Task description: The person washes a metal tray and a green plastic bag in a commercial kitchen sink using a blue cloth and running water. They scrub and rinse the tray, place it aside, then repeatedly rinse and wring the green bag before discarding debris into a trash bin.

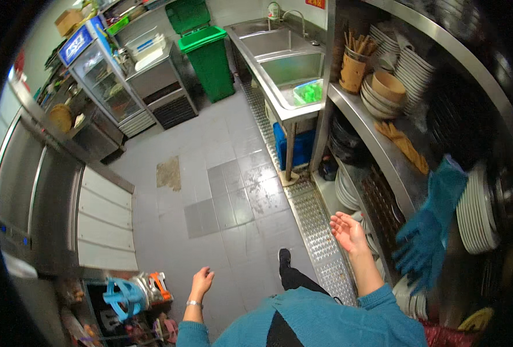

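My left hand [202, 281], with a metal-banded watch at the wrist, hangs over the grey tiled floor with nothing in it, its fingers loosely curled. To the right, my right hand [347, 230] is raised beside the steel shelving, palm up and empty, its fingers apart. Near it, blue rubber gloves [430, 230] drape over the shelf edge. An orange glove [402, 145] lies higher on that shelf, below stacked bowls [380, 97] and a container of chopsticks [353, 69]. Stacked white plates [475, 212] stand at the far right.
A steel double sink [293, 69] stands ahead, with a green wheeled bin [209, 65] to its left. A perforated metal drain cover [321, 234] runs along the shelving. A glass-door fridge [109, 86] stands at upper left; a rack with a light-blue plastic item [124, 297] is at lower left.
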